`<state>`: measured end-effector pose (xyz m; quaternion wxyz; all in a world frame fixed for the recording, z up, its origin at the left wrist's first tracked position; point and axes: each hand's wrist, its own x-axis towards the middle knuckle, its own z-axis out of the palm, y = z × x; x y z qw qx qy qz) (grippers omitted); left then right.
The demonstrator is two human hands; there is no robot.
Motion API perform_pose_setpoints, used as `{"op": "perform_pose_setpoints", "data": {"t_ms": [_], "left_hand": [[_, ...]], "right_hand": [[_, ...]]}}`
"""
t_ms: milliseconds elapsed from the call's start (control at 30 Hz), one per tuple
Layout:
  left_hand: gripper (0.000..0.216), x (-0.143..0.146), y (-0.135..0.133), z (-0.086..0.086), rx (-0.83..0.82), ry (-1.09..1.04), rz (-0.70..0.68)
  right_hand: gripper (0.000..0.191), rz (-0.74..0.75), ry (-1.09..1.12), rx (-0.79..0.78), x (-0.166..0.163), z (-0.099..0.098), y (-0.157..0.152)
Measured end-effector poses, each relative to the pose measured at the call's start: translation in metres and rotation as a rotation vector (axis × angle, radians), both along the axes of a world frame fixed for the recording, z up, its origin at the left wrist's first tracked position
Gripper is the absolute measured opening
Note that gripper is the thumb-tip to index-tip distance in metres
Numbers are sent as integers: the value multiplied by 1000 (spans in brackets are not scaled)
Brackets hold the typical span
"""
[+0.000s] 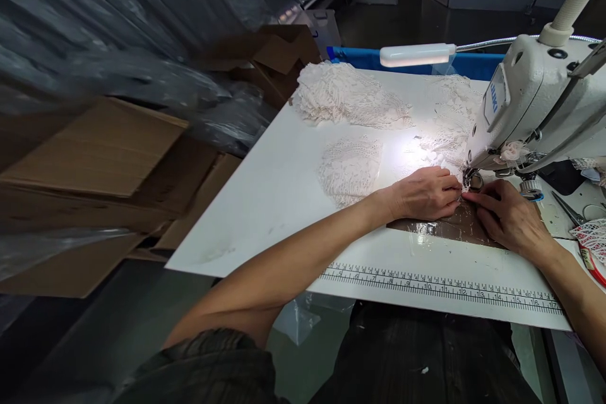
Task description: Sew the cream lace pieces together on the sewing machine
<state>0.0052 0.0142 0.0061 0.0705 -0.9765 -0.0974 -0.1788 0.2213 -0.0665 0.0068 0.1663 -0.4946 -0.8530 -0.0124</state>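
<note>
My left hand is closed with bent fingers just left of the presser foot of a white sewing machine. Its fingertips pinch the edge of white lace, which spreads behind the hand under the lamp's glow. On the other side, my right hand has its index finger pointing to the foot and thumb tucked below. Its fingertip meets the left fingers at a small white bit of the lace, mostly hidden by the hands. Shiny brown tape covers the table below both hands.
A lace pile and a flat lace stack lie left on the white table. A lamp hangs behind. Scissors lie right of the machine. A printed ruler lines the front edge; cardboard boxes stand left.
</note>
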Motion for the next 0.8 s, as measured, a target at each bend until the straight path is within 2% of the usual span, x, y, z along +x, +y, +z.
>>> {"op": "perform_pose_setpoints", "data": {"t_ms": [367, 667, 800], "left_hand": [[28, -3, -1, 10, -58, 36, 47], [29, -7, 2, 10, -119, 58, 79], [30, -7, 4, 9, -122, 65, 95]], "right_hand": [[35, -55, -85, 54, -9, 0, -4], [37, -157, -210, -50, -21, 7, -2], [36, -195, -240, -45, -23, 5, -3]]}}
